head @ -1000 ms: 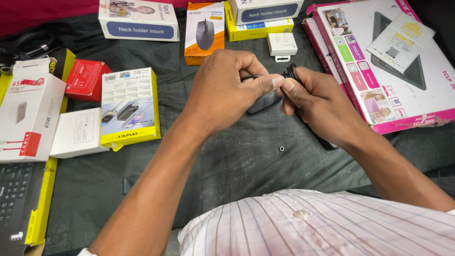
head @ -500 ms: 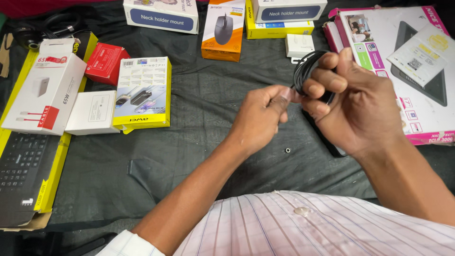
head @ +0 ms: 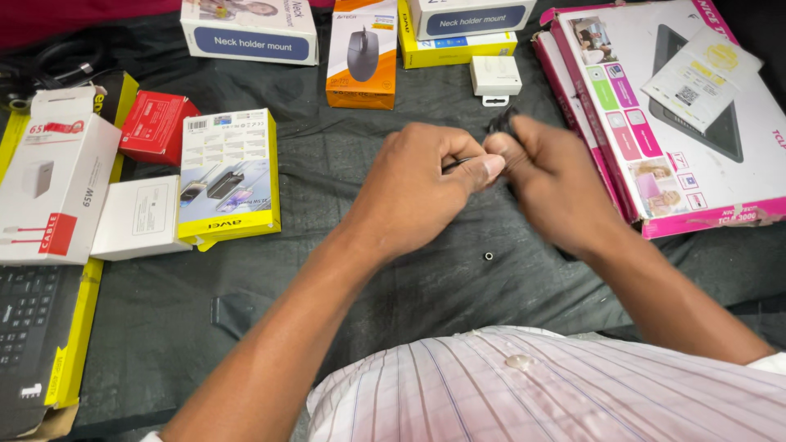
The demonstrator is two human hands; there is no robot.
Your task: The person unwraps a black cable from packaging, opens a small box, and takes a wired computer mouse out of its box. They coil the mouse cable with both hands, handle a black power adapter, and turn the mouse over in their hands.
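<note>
Both hands meet over the dark cloth [head: 344, 172] in the middle of the view. My left hand [head: 422, 188] pinches a thin black cable [head: 501, 123] between thumb and forefinger. My right hand [head: 561, 184] is closed around the coiled part of the same cable, and a loop of it sticks out above the knuckles. Most of the cable is hidden inside the two fists. A small metal ring [head: 489, 256] lies on the cloth just below the hands.
Boxes ring the hands: an orange mouse box [head: 361, 53], a small white box [head: 495, 75], a large pink-edged tablet box [head: 671, 115] at right, a yellow-white charger box [head: 229, 176], a red box [head: 157, 127], a white cable box [head: 49, 184], a keyboard box [head: 33, 336] at left.
My right hand has come down from its raised position and closed in on the left hand. The view has shifted slightly, and the cable coil is more hidden in the fist.
</note>
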